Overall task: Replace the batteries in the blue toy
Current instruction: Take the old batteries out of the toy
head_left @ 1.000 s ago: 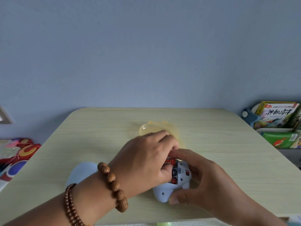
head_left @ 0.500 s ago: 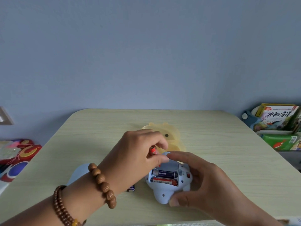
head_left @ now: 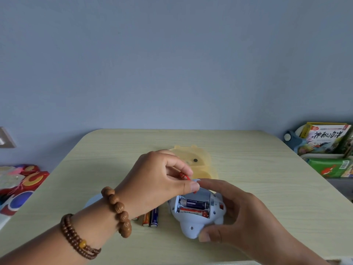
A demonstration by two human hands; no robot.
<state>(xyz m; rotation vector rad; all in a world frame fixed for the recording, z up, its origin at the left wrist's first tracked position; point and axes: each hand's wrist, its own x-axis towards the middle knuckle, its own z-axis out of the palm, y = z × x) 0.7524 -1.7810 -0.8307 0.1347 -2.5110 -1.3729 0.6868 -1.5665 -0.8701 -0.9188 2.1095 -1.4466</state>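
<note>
Left hand (head_left: 158,180), entering from the lower left of the frame with bead bracelets (head_left: 116,209) on the wrist, is seen pinching a small red battery (head_left: 184,176) between thumb and forefinger. The battery is held tilted just above the far edge of the toy's open compartment. Below this hand, loose batteries (head_left: 150,219) lie side by side on the tabletop (head_left: 267,178), partly hidden by the palm.

Just right of them, at lower centre, the blue toy (head_left: 193,228) is laid belly up with its compartment uncovered. Two cells are seated inside: a dark blue battery (head_left: 193,203) and, nearer the camera, a red and white battery (head_left: 193,212). The slot beyond them appears to be empty. The right hand (head_left: 238,213) is curled round the toy, thumb at its near end and fingers over its far side, so that the toy is held steady.

Behind the hands a yellow toy (head_left: 200,159) rests on the tabletop, and books (head_left: 324,138) are stacked at the right edge of the frame.

The battery exchange itself is judged to be in hand. Whether the pinched cell is being lifted out or brought in cannot be told. If it is to be seated, its poles must be matched to the contacts and it must be pressed flat into the free slot while the toy is kept from rocking.
</note>
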